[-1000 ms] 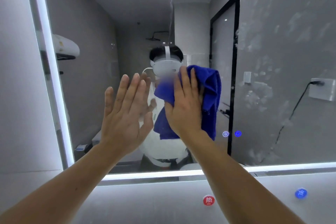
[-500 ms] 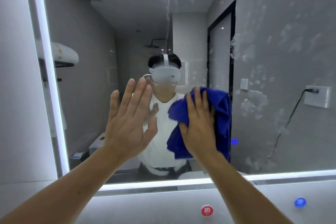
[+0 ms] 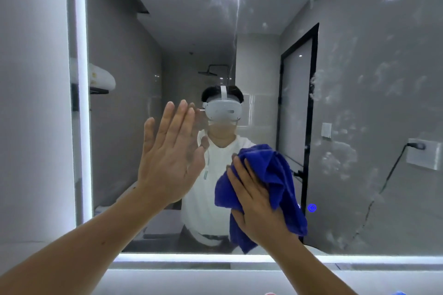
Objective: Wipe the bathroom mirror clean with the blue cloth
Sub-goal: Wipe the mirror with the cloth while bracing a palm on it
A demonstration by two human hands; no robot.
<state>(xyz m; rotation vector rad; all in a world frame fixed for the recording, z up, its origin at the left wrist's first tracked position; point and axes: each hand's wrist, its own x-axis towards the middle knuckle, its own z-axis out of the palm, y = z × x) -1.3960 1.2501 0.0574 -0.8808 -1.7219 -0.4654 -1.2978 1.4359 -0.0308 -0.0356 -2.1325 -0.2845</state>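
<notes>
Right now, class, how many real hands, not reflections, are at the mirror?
2. The left hand lies flat on the mirror, left of centre; the right hand presses the blue cloth to the glass, lower and right. None appears hidden.

Glossy glass mirror (image 3: pixel 359 103) (smeared with pale streaks), soft, nubby terry blue cloth (image 3: pixel 275 175).
</notes>
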